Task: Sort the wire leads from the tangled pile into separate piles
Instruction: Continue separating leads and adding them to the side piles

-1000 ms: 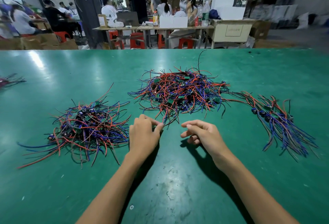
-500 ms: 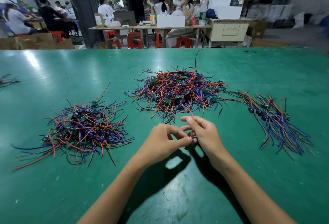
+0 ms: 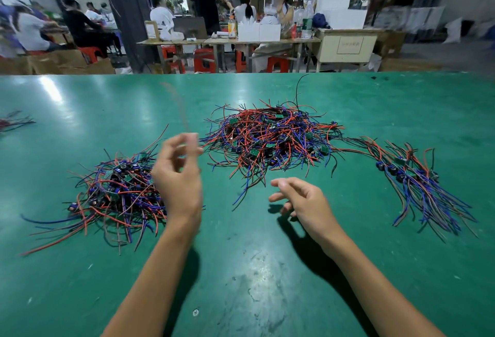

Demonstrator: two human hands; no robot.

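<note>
A green table (image 3: 254, 269) carries three heaps of red, blue and black wire leads with small green boards among them. The tangled pile (image 3: 270, 141) lies in the middle, toward the far side. The left pile (image 3: 115, 194) sits loose and spread, nearer the person. The right pile (image 3: 417, 184) lies with its leads roughly combed one way, trailing toward the near right; a few strands link it to the tangled pile.

The left hand (image 3: 178, 178) is raised above the right edge of the left pile, blurred, thumb and fingertips drawn together. A faint, blurred thin lead (image 3: 182, 111) rises from those fingertips, so the hand seems to pinch it, though the blur leaves the grip uncertain. The right hand (image 3: 302, 202) hovers just in front of the tangled pile, fingers loosely spread and relaxed, holding nothing.

A few stray wires (image 3: 14, 122) lie at the far left edge. Beyond the table, people (image 3: 241, 1) sit and stand at benches.
</note>
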